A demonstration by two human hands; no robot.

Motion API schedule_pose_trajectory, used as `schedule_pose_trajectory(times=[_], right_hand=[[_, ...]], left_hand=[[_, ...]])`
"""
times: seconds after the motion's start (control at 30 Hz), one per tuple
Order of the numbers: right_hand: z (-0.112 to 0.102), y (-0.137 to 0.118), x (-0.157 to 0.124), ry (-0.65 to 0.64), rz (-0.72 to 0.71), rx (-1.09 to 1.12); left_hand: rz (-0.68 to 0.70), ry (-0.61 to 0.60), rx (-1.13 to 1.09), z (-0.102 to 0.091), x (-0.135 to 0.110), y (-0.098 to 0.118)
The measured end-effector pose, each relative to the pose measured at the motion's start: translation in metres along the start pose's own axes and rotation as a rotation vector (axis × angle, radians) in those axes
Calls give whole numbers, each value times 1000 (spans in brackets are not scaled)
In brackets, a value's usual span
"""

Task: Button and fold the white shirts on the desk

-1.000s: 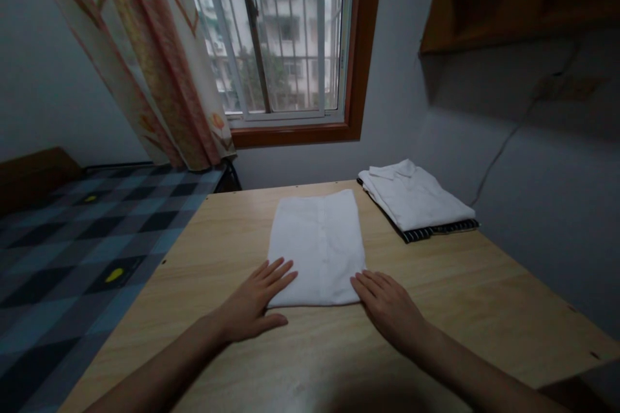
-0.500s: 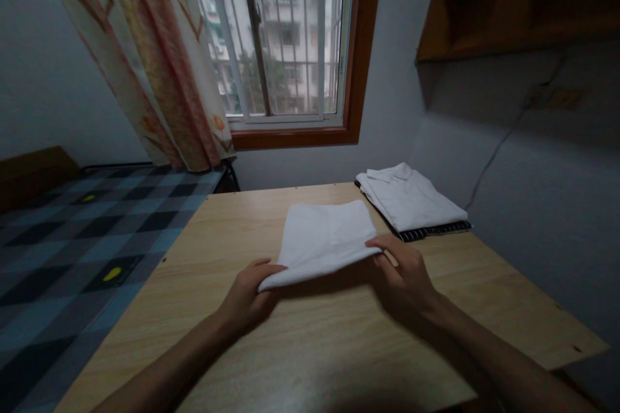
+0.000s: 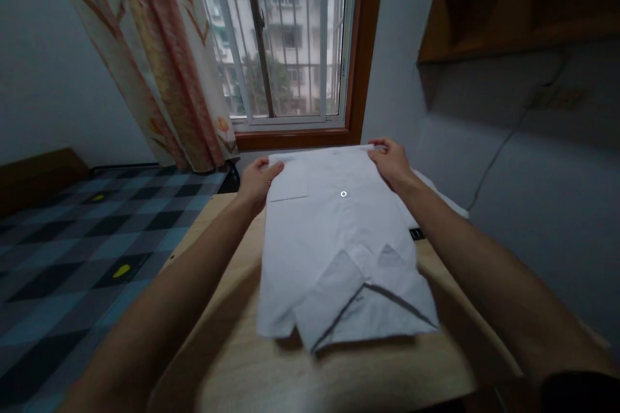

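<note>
A folded white shirt (image 3: 334, 251) is lifted off the wooden table (image 3: 242, 368), front side towards me, with its collar hanging at the near end, a chest pocket and a button showing. My left hand (image 3: 256, 182) pinches its far left corner. My right hand (image 3: 390, 162) pinches its far right corner. Both arms stretch forward over the table.
A second folded white shirt (image 3: 445, 203) on a striped garment lies at the table's far right, mostly hidden behind my right arm. A bed with a checked cover (image 3: 72, 251) stands left. A window (image 3: 285, 39) with a flowered curtain (image 3: 159, 58) is ahead; a wooden shelf (image 3: 508, 0) hangs upper right.
Both hands went from lying flat by the shirt's near edge to gripping it, then raised and flipped it away from me, so the collar side now faces up.
</note>
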State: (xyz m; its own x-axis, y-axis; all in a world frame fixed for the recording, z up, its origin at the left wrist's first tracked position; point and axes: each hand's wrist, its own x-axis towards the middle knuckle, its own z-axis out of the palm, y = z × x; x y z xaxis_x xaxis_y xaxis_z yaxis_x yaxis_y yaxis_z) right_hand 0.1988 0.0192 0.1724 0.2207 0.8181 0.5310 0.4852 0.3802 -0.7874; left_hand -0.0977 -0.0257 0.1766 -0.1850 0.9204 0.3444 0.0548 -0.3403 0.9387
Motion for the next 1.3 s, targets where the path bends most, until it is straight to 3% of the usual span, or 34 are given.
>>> schedule_pose_trajectory(times=[0.07,0.13,0.23,0.3,0.4,0.5,0.6,0.73,0.83,0.93,1.0,1.07,1.13,1.2,1.3], right_hand=[[14,37,-18,-85,192,-191],[20,70,-47,-127,255,-281],[17,106,-87,-171,221,-348],[16,120,-99,-257,65,-401],[23,130,-100,-476,-233,-494],[33,133,-98,-691,-346,-573],[35,130,-103,-774,-342,-639],[16,113,-115,-792,-344,-764],[-4,82,-133,-799,-284,-916],[-19,38,-171,-832,-194,-973],[-23,9,-206,-936,-208,-862],[-23,-11,-240,-1084,-313,-582],[-20,-15,-263,-1121,-405,-312],[-16,-4,-269,-948,-371,-157],[-15,32,-253,-421,-69,-77]], left_hand=[[-107,-15,252,-5,11,-32],[-149,-40,592,-16,10,-64],[-8,-155,851,-31,-18,-92],[203,-321,950,-31,-53,-95],[467,-737,1036,-17,-116,-87],[562,-1088,1072,-3,-162,-82],[568,-1173,1112,-5,-172,-91],[627,-1230,1101,-29,-141,-109],[672,-1182,1079,-52,-99,-112],[626,-959,1105,-69,-55,-102],[561,-710,1081,-72,-35,-93],[456,-522,995,-68,-27,-88],[233,-395,801,-57,-31,-88],[-26,-267,584,-43,-44,-93],[-304,-88,399,-25,-75,-100]])
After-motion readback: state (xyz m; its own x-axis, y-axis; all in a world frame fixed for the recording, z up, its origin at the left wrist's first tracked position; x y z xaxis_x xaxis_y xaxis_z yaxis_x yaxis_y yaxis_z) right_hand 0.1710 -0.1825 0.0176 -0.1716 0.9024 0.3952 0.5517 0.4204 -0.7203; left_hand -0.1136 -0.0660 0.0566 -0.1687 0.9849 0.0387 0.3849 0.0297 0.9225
